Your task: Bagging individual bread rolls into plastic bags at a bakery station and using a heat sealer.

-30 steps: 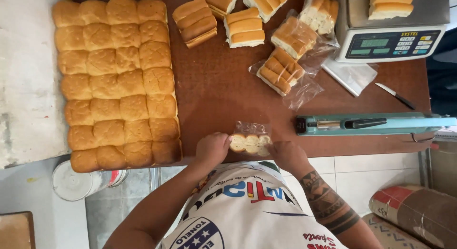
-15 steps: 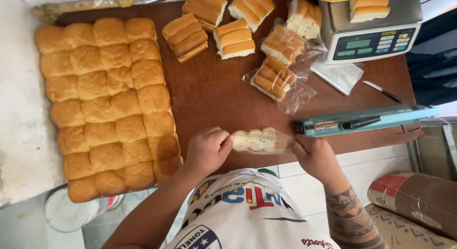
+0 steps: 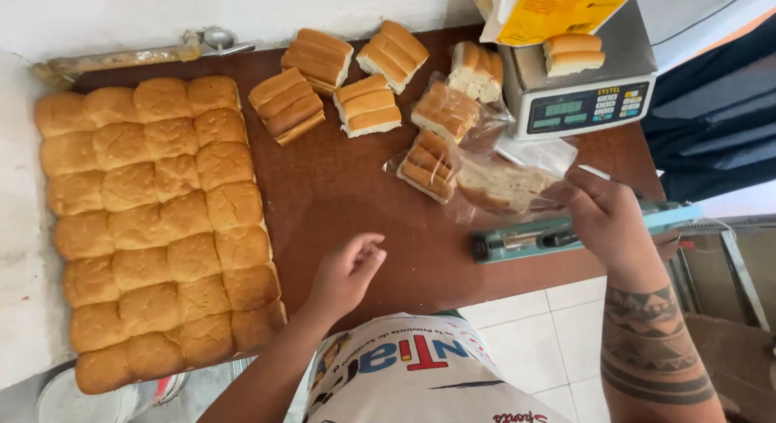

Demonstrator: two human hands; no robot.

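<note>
Golden slab of rolls (image 3: pixel 153 229): lying along the left edge of the worktop (image 3: pixel 356 196), long axis running from far edge to near edge, joined in rows, untouched.
Left hand (image 3: pixel 346 273): hovering over bare brown board near the near edge, just right of the slab; fingers loosely curled, gripping nothing, apart from every loaf.
Cut blocks of rolls (image 3: pixel 301 99): sitting by the far edge, several in a loose row, some bare, some half in clear film.
Bagged rolls, resting (image 3: pixel 427 166): lying mid-board, tilted, in clear plastic, just left of the held bag.
Held bag of rolls (image 3: pixel 505 187): being gripped at its right end, long axis running left to right, lifted slightly above the board, just far-side of the sealer.
Right hand (image 3: pixel 605 217): pinching the bag's plastic mouth, fingers closed on it; far nearer to the bag than the other hand.
Heat sealer (image 3: pixel 558 233): lying along the near right edge, teal bar, directly under the wrist.
Scale (image 3: pixel 586 91): standing at the far right corner, two rolls on its pan.
Room: white tiled floor below the near edge, pale wall beyond the far edge.
</note>
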